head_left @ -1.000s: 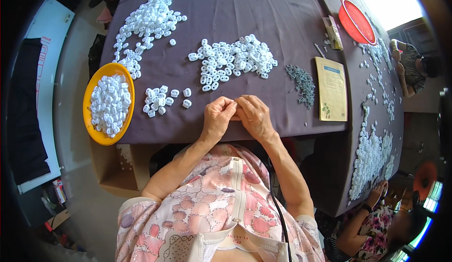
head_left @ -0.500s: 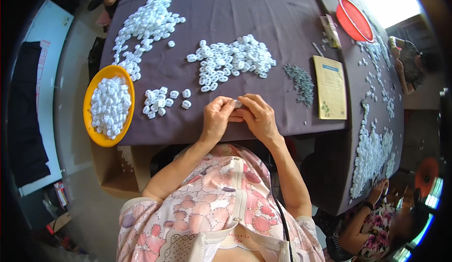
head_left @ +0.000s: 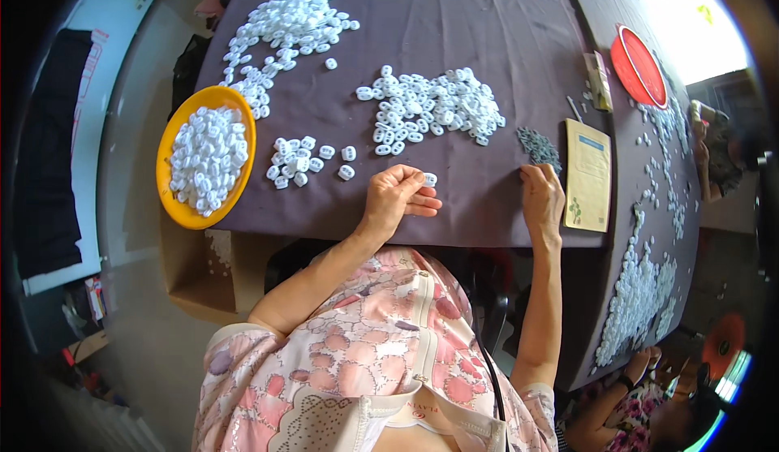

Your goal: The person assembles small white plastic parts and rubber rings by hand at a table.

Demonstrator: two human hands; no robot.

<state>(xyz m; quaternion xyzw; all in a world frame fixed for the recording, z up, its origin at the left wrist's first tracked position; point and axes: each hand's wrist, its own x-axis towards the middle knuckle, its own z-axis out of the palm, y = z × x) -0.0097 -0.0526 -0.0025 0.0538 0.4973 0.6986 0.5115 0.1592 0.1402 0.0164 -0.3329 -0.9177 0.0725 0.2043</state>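
Note:
Between thumb and forefinger of my left hand (head_left: 393, 200) is a small white oval plastic piece (head_left: 430, 180) with two dark openings or marks. My right hand (head_left: 541, 196) reaches to the near edge of a pile of tiny grey parts (head_left: 539, 147). Its fingertips are pinched together on the cloth there; whatever they hold is too small to make out. Beyond my hands lies a pile of similar white oval pieces (head_left: 438, 107). A smaller group of white pieces (head_left: 296, 160) sits left of my left hand.
At the left table edge stands a yellow bowl (head_left: 168, 196) full of white pieces, with a large white heap (head_left: 296, 18) behind it. A tan booklet (head_left: 588, 176) lies right of the grey parts. Farther right are a red basket (head_left: 629, 66) and a co-worker's hand (head_left: 639, 364).
My hands have parted. The right one moved right to the grey parts, while the left still pinches the white piece. The whole view has shifted slightly.

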